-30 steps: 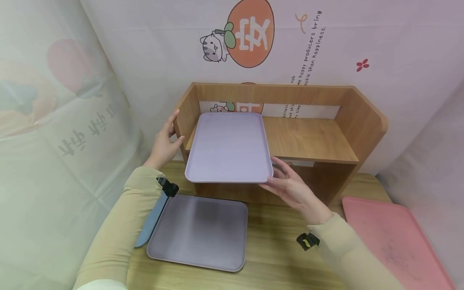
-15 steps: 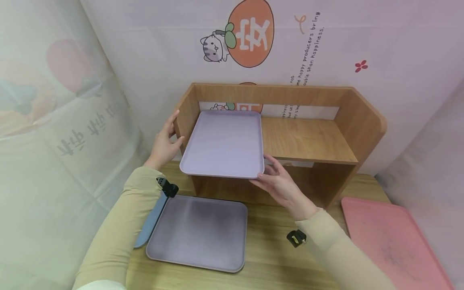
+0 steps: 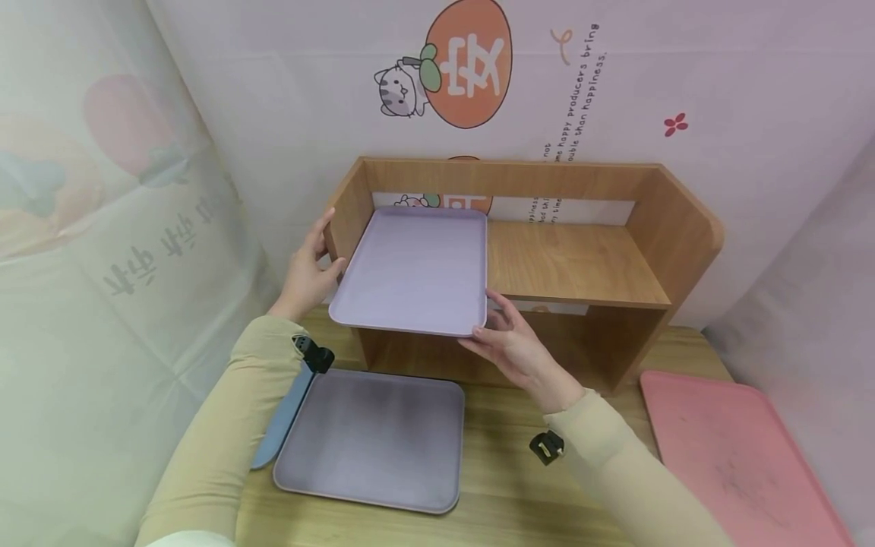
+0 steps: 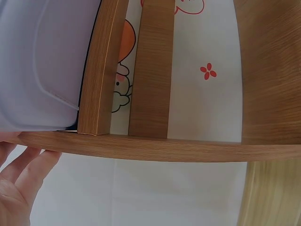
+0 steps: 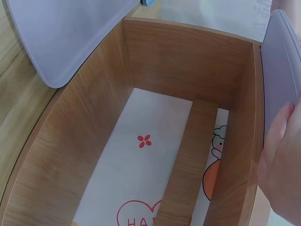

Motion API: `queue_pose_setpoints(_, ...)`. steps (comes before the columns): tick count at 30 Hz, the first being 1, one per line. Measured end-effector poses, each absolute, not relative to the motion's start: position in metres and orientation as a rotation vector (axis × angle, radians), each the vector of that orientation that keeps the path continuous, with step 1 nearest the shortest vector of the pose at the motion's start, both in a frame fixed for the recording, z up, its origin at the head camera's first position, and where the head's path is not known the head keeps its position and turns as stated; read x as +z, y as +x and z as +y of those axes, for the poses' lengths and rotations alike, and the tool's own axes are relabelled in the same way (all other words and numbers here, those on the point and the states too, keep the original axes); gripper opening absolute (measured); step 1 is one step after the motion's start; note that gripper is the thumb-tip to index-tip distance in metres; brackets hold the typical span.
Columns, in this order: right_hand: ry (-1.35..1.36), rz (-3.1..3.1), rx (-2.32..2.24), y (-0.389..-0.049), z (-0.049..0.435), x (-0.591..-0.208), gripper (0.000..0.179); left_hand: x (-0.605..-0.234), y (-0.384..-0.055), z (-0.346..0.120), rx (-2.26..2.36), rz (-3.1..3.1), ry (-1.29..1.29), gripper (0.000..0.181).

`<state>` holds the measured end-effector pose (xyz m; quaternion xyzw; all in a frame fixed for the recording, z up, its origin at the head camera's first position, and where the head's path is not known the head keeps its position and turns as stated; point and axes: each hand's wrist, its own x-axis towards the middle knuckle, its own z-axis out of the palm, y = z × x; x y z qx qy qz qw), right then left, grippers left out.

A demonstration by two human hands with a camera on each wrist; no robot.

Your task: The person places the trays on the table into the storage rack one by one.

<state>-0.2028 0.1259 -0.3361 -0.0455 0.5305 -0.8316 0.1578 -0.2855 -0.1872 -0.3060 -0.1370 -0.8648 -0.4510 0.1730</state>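
A pale lilac tray (image 3: pixel 413 270) lies on the left part of the upper board of a wooden desk shelf (image 3: pixel 581 262), its front edge jutting past the board. With thumb on top and fingers along the side and underneath, my right hand (image 3: pixel 516 349) pinches the tray's front right corner. My left hand (image 3: pixel 307 270) grips the front edge of the shelf's left side panel (image 4: pixel 155 147), beside the tray. In the left wrist view its fingers press the panel's outer face. The right wrist view has the tray's rim at the right, partly hidden behind the right hand.
A grey-purple tray (image 3: pixel 372 441) lies on the wooden table (image 3: pixel 519 501) before the shelf, overlapping a blue tray (image 3: pixel 283 418) at its left. At the right lies a pink tray (image 3: pixel 738 456). Printed cloth (image 3: pixel 287 91) hangs behind and at both sides.
My right hand has moved the lilac tray left and farther back onto the upper board, up against the left side panel. The left hand has stayed on the panel.
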Motion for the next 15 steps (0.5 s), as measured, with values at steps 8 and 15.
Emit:
queue_pose_setpoints(8, -0.114, 1.519, -2.371, -0.204, 0.129, -0.338, 0.072, -0.305, -0.286, -0.187, -1.268, -2.484, -0.354, 0.083)
queue_pose_setpoints(15, -0.161, 1.538, -2.334, -0.2, 0.142, -0.338, 0.075, -0.305, -0.29, -0.188, -1.267, -2.496, -0.35, 0.084)
